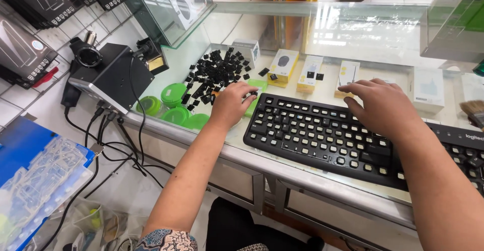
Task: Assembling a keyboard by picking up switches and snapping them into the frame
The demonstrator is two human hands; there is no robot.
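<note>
A glass display counter (282, 160) carries a black keyboard (322, 135), most keycaps stripped off. The right hand (385, 107) rests fingers spread on its upper rows. The left hand (233, 102), fingers curled, seemingly pinches a loose keycap beside the keycap pile (214, 74): light, rigid, best gripped by its sides.

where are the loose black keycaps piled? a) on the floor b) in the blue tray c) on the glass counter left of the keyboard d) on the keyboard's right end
c: the loose black plastic keycaps lie scattered on the glass counter top, left of the black keyboard and beyond the left hand.
</note>
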